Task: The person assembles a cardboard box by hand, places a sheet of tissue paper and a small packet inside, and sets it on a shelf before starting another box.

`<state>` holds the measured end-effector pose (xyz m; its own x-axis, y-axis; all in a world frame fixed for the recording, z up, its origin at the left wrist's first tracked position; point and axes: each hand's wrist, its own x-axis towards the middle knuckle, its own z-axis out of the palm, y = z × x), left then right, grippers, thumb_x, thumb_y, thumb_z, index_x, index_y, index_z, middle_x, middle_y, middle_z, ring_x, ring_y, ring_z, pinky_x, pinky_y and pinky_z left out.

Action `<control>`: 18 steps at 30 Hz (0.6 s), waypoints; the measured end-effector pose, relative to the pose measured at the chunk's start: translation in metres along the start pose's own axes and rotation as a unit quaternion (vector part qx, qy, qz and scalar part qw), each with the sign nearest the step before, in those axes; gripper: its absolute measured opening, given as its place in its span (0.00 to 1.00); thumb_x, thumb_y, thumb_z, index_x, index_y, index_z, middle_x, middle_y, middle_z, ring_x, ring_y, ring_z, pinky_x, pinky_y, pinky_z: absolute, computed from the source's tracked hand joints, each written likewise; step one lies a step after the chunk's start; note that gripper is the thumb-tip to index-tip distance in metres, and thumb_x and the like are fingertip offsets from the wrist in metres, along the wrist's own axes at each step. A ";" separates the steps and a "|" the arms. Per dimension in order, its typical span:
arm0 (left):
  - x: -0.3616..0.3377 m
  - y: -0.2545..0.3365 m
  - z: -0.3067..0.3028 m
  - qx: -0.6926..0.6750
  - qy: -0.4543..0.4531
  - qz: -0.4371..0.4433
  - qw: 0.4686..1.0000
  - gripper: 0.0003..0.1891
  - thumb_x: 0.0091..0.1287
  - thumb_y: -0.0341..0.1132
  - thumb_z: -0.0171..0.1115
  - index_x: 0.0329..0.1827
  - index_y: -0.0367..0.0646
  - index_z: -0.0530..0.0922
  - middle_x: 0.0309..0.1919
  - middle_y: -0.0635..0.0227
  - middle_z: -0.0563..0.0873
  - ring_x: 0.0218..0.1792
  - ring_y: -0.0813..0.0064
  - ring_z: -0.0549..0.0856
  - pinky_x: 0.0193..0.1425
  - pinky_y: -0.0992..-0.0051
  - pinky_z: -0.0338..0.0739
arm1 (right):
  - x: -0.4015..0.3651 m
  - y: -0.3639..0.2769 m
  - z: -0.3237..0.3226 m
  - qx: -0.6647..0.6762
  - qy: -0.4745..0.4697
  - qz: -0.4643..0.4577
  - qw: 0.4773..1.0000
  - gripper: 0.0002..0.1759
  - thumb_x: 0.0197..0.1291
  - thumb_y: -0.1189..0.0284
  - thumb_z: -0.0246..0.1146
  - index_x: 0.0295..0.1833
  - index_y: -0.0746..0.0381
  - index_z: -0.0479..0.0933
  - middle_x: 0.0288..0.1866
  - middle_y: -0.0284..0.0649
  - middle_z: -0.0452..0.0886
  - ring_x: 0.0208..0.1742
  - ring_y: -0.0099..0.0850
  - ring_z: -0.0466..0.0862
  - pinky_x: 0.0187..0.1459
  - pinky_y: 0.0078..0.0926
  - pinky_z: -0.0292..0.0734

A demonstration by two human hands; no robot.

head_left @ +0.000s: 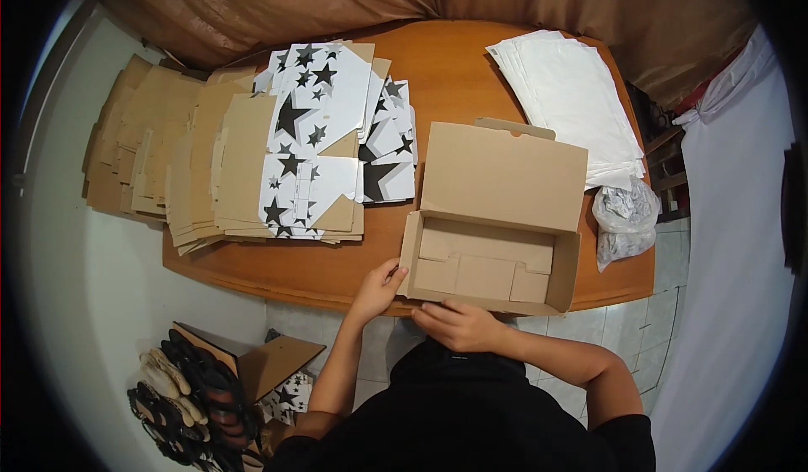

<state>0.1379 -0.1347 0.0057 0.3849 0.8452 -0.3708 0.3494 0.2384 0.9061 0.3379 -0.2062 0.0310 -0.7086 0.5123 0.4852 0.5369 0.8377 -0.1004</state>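
A brown cardboard box (488, 278) stands at the table's front edge. Its lid (505, 173) is raised at the back, and its inside shows bare folded panels. My left hand (377, 291) is closed on the box's left side wall near the front corner. Against the lower front wall, my right hand (459, 325) has its fingers bent and closed at the box's edge; the fingertips are partly hidden.
Stacks of flat cardboard (189, 161) and star-printed sheets (316, 135) cover the left of the wooden table (404, 253). White paper sheets (568, 93) and a clear plastic bag (625, 220) lie at the right. Sandals (198, 388) are piled at lower left.
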 end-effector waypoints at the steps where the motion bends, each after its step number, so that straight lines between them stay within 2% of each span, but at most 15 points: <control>1: 0.001 -0.002 0.000 -0.004 0.005 0.003 1.000 0.16 0.72 0.35 0.52 0.54 0.31 0.75 0.40 0.61 0.84 0.40 0.79 0.81 0.45 0.77 0.76 | -0.003 -0.005 0.002 0.003 0.000 0.000 1.000 0.20 0.51 0.70 0.58 0.50 0.68 0.77 0.50 0.41 0.78 0.55 0.32 0.76 0.57 0.28 0.70; 2: 0.002 -0.006 0.001 -0.009 0.009 0.006 1.000 0.15 0.72 0.35 0.52 0.53 0.31 0.75 0.39 0.61 0.84 0.40 0.79 0.81 0.45 0.77 0.76 | -0.005 -0.007 0.004 0.007 -0.001 0.000 1.000 0.20 0.52 0.70 0.58 0.50 0.68 0.77 0.50 0.41 0.78 0.55 0.33 0.76 0.58 0.28 0.70; 5: 0.000 -0.007 0.002 -0.004 0.021 0.019 1.000 0.14 0.71 0.35 0.53 0.51 0.32 0.76 0.35 0.63 0.84 0.36 0.81 0.80 0.41 0.78 0.75 | -0.006 -0.006 0.010 -0.013 -0.059 0.081 0.995 0.22 0.51 0.71 0.58 0.53 0.70 0.75 0.52 0.43 0.77 0.55 0.32 0.76 0.58 0.27 0.71; 8: 0.002 -0.011 0.003 -0.002 0.028 0.009 1.000 0.13 0.71 0.34 0.53 0.48 0.32 0.76 0.30 0.67 0.82 0.31 0.83 0.77 0.36 0.79 0.73 | -0.010 -0.006 0.026 -0.001 -0.008 0.140 0.990 0.21 0.51 0.71 0.57 0.51 0.68 0.75 0.46 0.41 0.79 0.48 0.32 0.79 0.50 0.27 0.76; 11: 0.002 -0.009 0.004 0.002 0.039 -0.015 0.999 0.11 0.71 0.34 0.53 0.44 0.33 0.77 0.26 0.70 0.79 0.27 0.84 0.74 0.31 0.79 0.70 | 0.001 -0.012 0.030 0.095 -0.062 0.260 0.959 0.15 0.48 0.73 0.58 0.43 0.65 0.77 0.36 0.38 0.79 0.38 0.33 0.81 0.38 0.28 0.79; 14: 0.004 -0.011 0.005 -0.008 0.053 -0.016 0.998 0.10 0.71 0.34 0.53 0.42 0.33 0.77 0.24 0.71 0.78 0.26 0.85 0.73 0.29 0.80 0.69 | 0.010 -0.004 0.029 0.140 -0.057 0.295 0.943 0.10 0.46 0.74 0.59 0.37 0.62 0.76 0.30 0.37 0.77 0.33 0.35 0.81 0.31 0.31 0.78; 18: 0.013 -0.017 0.009 -0.013 0.076 0.013 0.997 0.10 0.71 0.34 0.53 0.42 0.33 0.77 0.24 0.71 0.79 0.26 0.84 0.74 0.30 0.80 0.71 | 0.012 0.010 0.024 0.143 -0.093 0.303 0.938 0.10 0.45 0.75 0.59 0.36 0.62 0.76 0.32 0.38 0.79 0.35 0.35 0.82 0.33 0.32 0.78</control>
<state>0.1449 -0.1326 -0.0164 0.2596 0.9135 -0.3133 0.3186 0.2253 0.9207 0.3238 -0.1869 0.0150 -0.3941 0.9128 0.1074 0.7413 0.3848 -0.5500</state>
